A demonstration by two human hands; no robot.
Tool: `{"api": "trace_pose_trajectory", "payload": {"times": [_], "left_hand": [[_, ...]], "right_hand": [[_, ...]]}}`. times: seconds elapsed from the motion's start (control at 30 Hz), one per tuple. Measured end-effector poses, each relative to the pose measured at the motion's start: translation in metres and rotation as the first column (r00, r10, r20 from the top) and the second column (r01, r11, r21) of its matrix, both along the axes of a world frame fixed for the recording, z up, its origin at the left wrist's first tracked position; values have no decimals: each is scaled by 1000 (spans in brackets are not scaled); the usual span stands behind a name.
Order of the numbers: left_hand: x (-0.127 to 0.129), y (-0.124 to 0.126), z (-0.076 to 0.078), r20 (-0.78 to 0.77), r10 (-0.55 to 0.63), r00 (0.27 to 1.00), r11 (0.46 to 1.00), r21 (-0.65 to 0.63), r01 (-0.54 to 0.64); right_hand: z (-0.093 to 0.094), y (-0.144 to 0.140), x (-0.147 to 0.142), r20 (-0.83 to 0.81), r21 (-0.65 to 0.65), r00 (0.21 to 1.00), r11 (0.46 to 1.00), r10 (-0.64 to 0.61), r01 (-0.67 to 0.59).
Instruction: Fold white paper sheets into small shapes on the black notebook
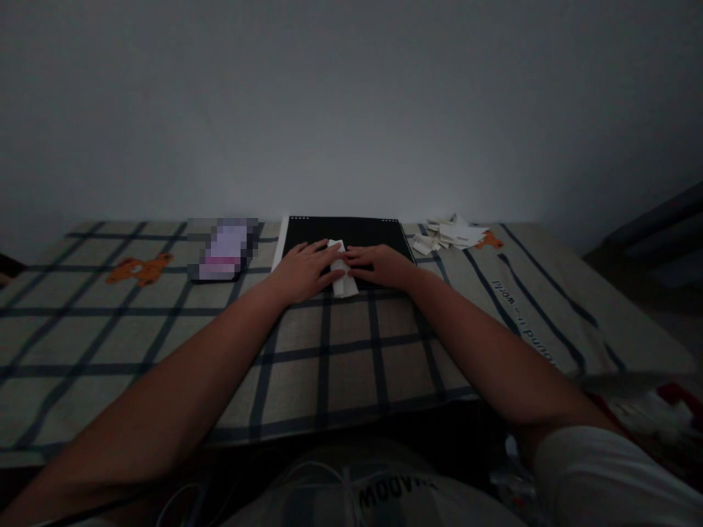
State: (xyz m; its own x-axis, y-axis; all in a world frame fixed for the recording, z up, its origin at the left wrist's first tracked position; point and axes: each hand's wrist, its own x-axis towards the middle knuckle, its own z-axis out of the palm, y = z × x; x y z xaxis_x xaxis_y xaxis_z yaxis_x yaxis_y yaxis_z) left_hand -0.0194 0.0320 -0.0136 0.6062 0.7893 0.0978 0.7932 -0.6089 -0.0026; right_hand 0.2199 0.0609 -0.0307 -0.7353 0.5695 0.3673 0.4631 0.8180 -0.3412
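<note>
Folded white paper (pixel 343 272) on black board (pixel 351 236) — both hands (pixel 304 269) (pixel 380 265) flat, pressing a crease; next likely another firm fold.

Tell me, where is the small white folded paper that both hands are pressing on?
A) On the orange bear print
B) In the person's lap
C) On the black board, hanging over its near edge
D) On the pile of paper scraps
C: the folded paper lies on the black board and overhangs its near edge, under the left hand and right hand.
</note>
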Motion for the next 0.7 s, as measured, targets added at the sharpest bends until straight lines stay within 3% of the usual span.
{"api": "trace_pose_trajectory", "payload": {"times": [0.4,0.7], "left_hand": [[-2,0,0,47,18,999,1000,14,-19],[-1,-2,2,38,10,999,1000,25,-11]], "right_hand": [[5,-4,-1,42,40,999,999,-4,2],[4,-6,0,-70,49,998,999,-7,11]]}}
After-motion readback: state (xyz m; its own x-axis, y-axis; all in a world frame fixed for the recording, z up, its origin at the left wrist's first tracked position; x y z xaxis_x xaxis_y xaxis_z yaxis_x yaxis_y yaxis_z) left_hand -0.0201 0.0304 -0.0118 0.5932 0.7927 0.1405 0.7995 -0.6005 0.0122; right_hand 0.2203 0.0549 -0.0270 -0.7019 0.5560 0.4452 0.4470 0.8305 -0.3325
